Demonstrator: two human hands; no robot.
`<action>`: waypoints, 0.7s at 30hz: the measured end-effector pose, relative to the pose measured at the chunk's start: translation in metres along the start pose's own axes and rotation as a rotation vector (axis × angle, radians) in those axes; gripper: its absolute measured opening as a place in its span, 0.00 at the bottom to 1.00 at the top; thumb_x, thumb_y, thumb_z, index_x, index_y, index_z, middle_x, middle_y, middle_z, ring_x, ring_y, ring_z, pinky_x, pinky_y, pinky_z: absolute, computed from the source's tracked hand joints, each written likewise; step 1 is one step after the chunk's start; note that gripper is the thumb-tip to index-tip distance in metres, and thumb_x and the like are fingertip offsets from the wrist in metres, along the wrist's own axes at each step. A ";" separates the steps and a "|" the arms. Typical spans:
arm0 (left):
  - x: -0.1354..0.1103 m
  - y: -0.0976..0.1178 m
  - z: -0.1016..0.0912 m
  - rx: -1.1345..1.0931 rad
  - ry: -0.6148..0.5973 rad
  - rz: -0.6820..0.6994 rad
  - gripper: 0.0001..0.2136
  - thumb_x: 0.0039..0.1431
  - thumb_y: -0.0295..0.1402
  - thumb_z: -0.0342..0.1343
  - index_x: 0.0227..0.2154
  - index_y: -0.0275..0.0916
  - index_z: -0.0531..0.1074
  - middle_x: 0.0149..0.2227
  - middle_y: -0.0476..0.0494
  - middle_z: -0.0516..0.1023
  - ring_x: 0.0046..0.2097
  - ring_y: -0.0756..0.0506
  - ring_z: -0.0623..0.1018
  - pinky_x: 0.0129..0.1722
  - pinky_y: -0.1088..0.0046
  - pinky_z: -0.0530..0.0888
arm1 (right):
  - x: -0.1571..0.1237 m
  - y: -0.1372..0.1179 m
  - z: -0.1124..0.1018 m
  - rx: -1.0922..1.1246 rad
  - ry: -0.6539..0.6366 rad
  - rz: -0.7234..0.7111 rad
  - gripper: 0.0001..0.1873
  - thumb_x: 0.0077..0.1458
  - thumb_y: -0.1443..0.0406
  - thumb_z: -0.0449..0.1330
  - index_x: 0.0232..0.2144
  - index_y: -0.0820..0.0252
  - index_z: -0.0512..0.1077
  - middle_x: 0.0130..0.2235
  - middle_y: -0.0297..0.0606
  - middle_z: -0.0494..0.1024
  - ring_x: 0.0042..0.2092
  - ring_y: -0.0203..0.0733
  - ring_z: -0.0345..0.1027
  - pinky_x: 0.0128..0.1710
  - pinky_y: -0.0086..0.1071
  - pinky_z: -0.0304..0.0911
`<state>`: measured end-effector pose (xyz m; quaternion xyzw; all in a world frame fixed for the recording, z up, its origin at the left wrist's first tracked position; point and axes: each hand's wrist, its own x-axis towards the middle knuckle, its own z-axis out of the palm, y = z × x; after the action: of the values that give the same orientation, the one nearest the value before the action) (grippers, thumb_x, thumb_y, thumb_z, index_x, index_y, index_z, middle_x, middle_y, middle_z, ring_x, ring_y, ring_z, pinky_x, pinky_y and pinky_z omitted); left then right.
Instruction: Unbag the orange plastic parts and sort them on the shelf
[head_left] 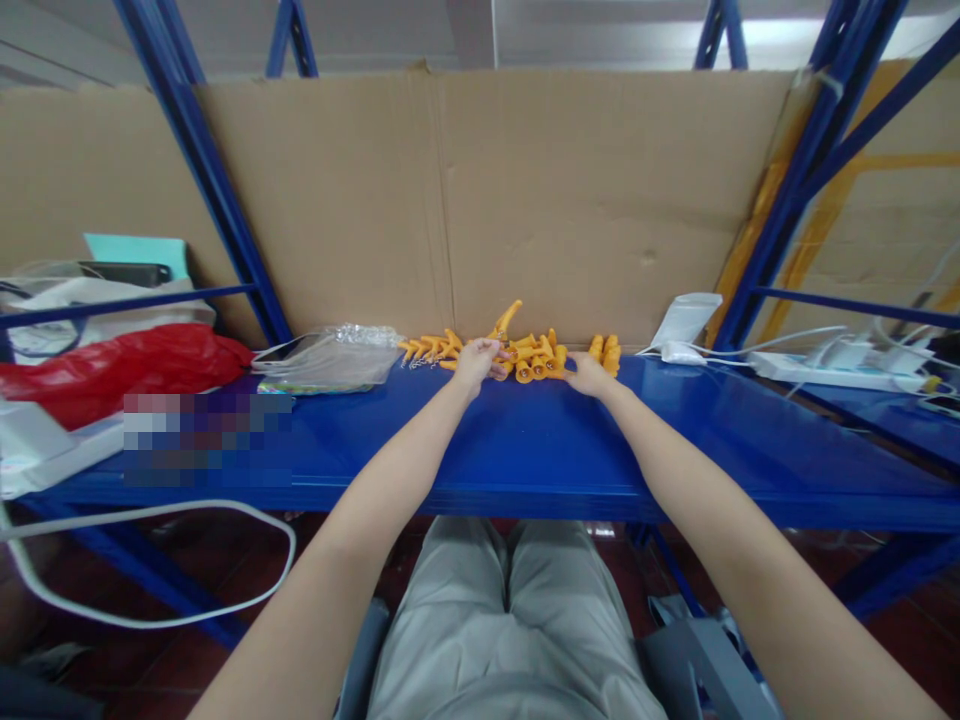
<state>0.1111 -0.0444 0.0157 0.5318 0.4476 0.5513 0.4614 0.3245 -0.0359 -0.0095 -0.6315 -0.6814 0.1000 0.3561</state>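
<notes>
Against the cardboard at the back of the blue table lies a row of orange plastic pieces (536, 368), flared and hollow at the ends facing me, with small metal parts inside. My left hand (477, 364) is closed in a pinch on an orange plastic piece (508, 318) whose curved, tapered end points up. Around the right end of the row curls my right hand (589, 375), its fingers partly hidden behind the pieces it grips. Left of my left hand, more orange pieces (431, 349) lie slanted side by side with thin metal ends. Two upright orange pieces (611, 352) stand beyond my right hand.
A clear plastic bag (337, 362) lies left of the pieces, near a red bag (127, 365). At the right are a white packet (686, 325) and a white power strip (832, 370) with cables. A cardboard sheet (585, 190) and blue posts (217, 180) border the table (525, 440).
</notes>
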 end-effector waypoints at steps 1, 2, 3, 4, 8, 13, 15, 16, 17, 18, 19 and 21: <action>0.001 0.001 -0.003 -0.005 0.031 -0.006 0.04 0.66 0.27 0.50 0.35 0.35 0.69 0.29 0.50 0.79 0.17 0.58 0.70 0.25 0.79 0.73 | -0.001 0.002 0.000 -0.048 -0.041 -0.011 0.15 0.48 0.72 0.64 0.41 0.60 0.77 0.52 0.46 0.77 0.59 0.57 0.65 0.59 0.45 0.60; 0.003 0.002 -0.006 -0.012 0.055 -0.009 0.05 0.66 0.26 0.49 0.35 0.35 0.68 0.29 0.50 0.79 0.17 0.58 0.70 0.26 0.79 0.73 | -0.002 0.003 0.001 -0.076 -0.079 -0.011 0.16 0.48 0.71 0.65 0.42 0.59 0.77 0.53 0.47 0.77 0.59 0.57 0.65 0.59 0.44 0.61; 0.004 0.003 -0.008 -0.023 0.075 -0.006 0.05 0.66 0.26 0.49 0.35 0.35 0.68 0.29 0.50 0.80 0.17 0.58 0.70 0.26 0.79 0.74 | -0.003 0.004 0.001 -0.092 -0.112 -0.001 0.17 0.48 0.71 0.66 0.44 0.60 0.77 0.53 0.48 0.76 0.59 0.57 0.66 0.58 0.42 0.61; 0.005 0.004 -0.011 -0.038 0.091 0.001 0.04 0.66 0.26 0.49 0.36 0.36 0.68 0.30 0.49 0.80 0.17 0.58 0.70 0.26 0.79 0.74 | -0.005 0.005 0.001 -0.104 -0.140 0.009 0.18 0.49 0.71 0.66 0.45 0.62 0.77 0.54 0.50 0.76 0.59 0.57 0.66 0.58 0.40 0.61; 0.012 0.007 -0.021 -0.088 0.173 0.030 0.04 0.67 0.27 0.47 0.38 0.37 0.67 0.30 0.50 0.80 0.17 0.58 0.69 0.25 0.81 0.72 | -0.007 0.004 0.001 -0.137 -0.210 0.002 0.22 0.54 0.73 0.62 0.52 0.70 0.73 0.57 0.58 0.72 0.62 0.57 0.63 0.61 0.38 0.56; 0.024 0.000 -0.040 -0.076 0.311 -0.006 0.06 0.68 0.28 0.46 0.42 0.39 0.67 0.27 0.53 0.77 0.16 0.56 0.69 0.25 0.80 0.71 | -0.007 0.004 0.001 -0.177 -0.229 -0.011 0.25 0.54 0.70 0.63 0.55 0.62 0.73 0.57 0.52 0.73 0.59 0.55 0.67 0.60 0.39 0.57; 0.028 -0.004 -0.048 -0.070 0.352 -0.038 0.06 0.68 0.27 0.45 0.41 0.38 0.67 0.25 0.53 0.76 0.15 0.56 0.68 0.24 0.79 0.71 | -0.006 0.005 0.002 -0.221 -0.221 -0.012 0.26 0.56 0.67 0.62 0.57 0.59 0.71 0.56 0.50 0.74 0.58 0.55 0.68 0.60 0.40 0.58; 0.029 -0.007 -0.052 -0.062 0.369 -0.060 0.06 0.68 0.27 0.45 0.41 0.38 0.67 0.24 0.54 0.75 0.15 0.56 0.68 0.23 0.80 0.71 | -0.006 0.005 0.002 -0.243 -0.218 -0.019 0.26 0.56 0.66 0.62 0.58 0.58 0.71 0.56 0.50 0.73 0.58 0.55 0.68 0.60 0.41 0.58; 0.031 -0.010 -0.056 -0.053 0.385 -0.083 0.06 0.68 0.27 0.45 0.41 0.38 0.67 0.23 0.54 0.75 0.15 0.56 0.68 0.23 0.80 0.71 | -0.006 0.006 0.003 -0.260 -0.213 -0.027 0.26 0.57 0.65 0.61 0.58 0.57 0.70 0.56 0.50 0.73 0.58 0.55 0.68 0.60 0.41 0.58; 0.032 -0.012 -0.059 -0.041 0.396 -0.108 0.06 0.68 0.27 0.45 0.41 0.38 0.67 0.22 0.54 0.74 0.15 0.55 0.68 0.23 0.80 0.71 | -0.005 0.006 0.004 -0.272 -0.203 -0.034 0.26 0.57 0.64 0.61 0.58 0.57 0.71 0.56 0.50 0.73 0.58 0.56 0.67 0.60 0.43 0.58; 0.033 -0.014 -0.061 -0.030 0.403 -0.132 0.06 0.68 0.27 0.44 0.41 0.37 0.67 0.21 0.54 0.73 0.15 0.55 0.68 0.22 0.80 0.70 | -0.004 0.007 0.004 -0.276 -0.191 -0.040 0.26 0.56 0.64 0.62 0.57 0.57 0.71 0.55 0.51 0.74 0.59 0.58 0.67 0.60 0.44 0.58; 0.034 -0.017 -0.065 -0.010 0.406 -0.169 0.07 0.69 0.26 0.44 0.40 0.36 0.67 0.19 0.55 0.71 0.14 0.55 0.67 0.22 0.80 0.70 | -0.002 0.009 0.006 -0.270 -0.171 -0.051 0.25 0.54 0.63 0.65 0.55 0.58 0.73 0.54 0.52 0.74 0.59 0.61 0.66 0.60 0.47 0.57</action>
<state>0.0462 -0.0080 0.0022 0.3681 0.5715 0.6088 0.4090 0.3281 -0.0348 -0.0199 -0.6452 -0.7325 0.0518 0.2110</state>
